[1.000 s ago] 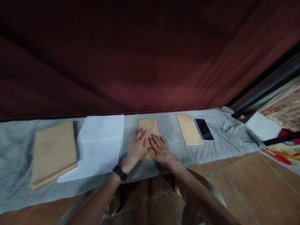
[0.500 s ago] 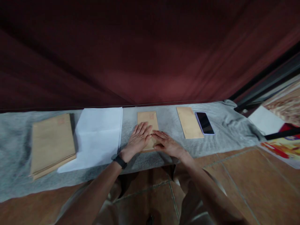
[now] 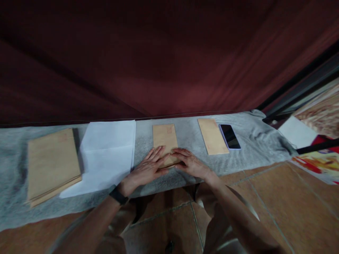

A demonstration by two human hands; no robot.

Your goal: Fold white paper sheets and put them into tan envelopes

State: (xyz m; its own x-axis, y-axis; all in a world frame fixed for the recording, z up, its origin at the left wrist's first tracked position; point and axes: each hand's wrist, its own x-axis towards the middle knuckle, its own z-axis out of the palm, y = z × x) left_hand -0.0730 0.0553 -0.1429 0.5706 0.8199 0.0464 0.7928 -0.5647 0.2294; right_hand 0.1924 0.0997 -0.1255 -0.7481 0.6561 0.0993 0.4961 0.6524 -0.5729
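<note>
In front of me a brown paper envelope (image 3: 163, 135) with a small red print at its upper right lies flat on the grey cloth. My left hand (image 3: 150, 165), a dark band on its wrist, rests across the envelope's lower left part with the fingers stretched out. My right hand (image 3: 191, 163) lies at the lower right edge, its fingertips on the paper and the fingers extended. The two hands' fingertips come close together over the envelope. Its near edge shows between them, partly covered by the fingers.
On the left are a stack of brown envelopes (image 3: 53, 162) and white paper sheets (image 3: 108, 151). To the right lie another brown envelope (image 3: 213, 137) and a phone (image 3: 230, 137). A dark red curtain (image 3: 169, 70) hangs behind the grey cloth (image 3: 254, 141); tiled floor (image 3: 265, 201) is below.
My left hand has slid down and toward me along the envelope, uncovering more of its upper part. My right hand stays nearly in place. The view has shifted slightly.
</note>
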